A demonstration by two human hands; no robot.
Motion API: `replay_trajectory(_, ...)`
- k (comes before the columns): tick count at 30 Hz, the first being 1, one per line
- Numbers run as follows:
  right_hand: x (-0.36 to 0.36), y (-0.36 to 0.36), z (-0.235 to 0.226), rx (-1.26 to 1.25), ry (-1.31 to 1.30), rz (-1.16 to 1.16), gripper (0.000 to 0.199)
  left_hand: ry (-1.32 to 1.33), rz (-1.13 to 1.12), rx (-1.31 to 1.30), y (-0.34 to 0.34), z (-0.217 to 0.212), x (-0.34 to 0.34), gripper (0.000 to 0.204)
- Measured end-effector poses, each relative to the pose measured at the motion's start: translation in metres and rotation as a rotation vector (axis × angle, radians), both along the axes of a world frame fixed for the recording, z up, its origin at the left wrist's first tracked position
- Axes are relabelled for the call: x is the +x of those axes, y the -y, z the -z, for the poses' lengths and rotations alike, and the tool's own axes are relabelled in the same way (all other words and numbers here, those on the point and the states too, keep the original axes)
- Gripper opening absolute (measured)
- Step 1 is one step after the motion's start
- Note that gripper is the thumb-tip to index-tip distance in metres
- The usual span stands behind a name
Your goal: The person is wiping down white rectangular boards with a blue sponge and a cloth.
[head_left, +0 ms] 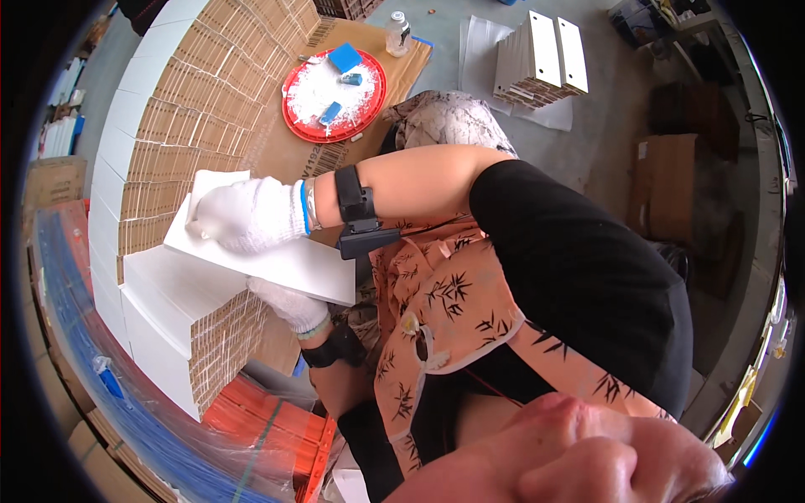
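A flat white panel (285, 270) lies tilted across my front, its far end over a stack of white pieces (180, 289) with brown layered edges. My right hand (247, 216), in a white knit glove, is closed on top of the panel near its far end. The fingers are blurred, and whatever they hold is hidden. Under the panel's near long edge, my left hand (289, 306), also gloved in white, grips it with fingertips out of sight. Black straps circle both forearms; a black device (369, 241) sits on the right one.
Brown-edged stacks (201, 92) form a wall at left. Beyond my right arm, a red tray (289, 113) holds white shavings and blue blocks (344, 58) on cardboard, beside a clear bottle (398, 38). More white panels (541, 59) stand at upper right. An orange pallet (281, 427) lies below.
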State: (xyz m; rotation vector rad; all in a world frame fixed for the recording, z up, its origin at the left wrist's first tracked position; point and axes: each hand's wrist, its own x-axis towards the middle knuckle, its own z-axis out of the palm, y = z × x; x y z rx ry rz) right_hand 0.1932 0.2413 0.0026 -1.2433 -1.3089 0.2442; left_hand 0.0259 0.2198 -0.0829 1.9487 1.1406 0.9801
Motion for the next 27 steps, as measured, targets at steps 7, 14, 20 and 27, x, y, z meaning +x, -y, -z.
replay_trajectory(7,-0.072,0.042,0.027,0.019,0.028,0.207,0.011,1.019,-0.018,-0.831,-0.012,-0.027,0.001,0.074)
replay_trajectory(14,-0.005,0.0,-0.013,0.034,0.089,-0.189,0.022,0.607,0.0,-0.603,-0.01,-0.003,-0.006,0.07)
replay_trajectory(20,-0.024,0.016,0.009,0.166,0.363,-0.469,0.034,1.041,-0.152,-0.852,-0.017,-0.02,-0.019,0.069)
replay_trajectory(27,0.012,-0.023,-0.041,0.109,0.358,-0.563,0.04,1.215,0.285,-0.929,0.001,-0.036,-0.016,0.046)
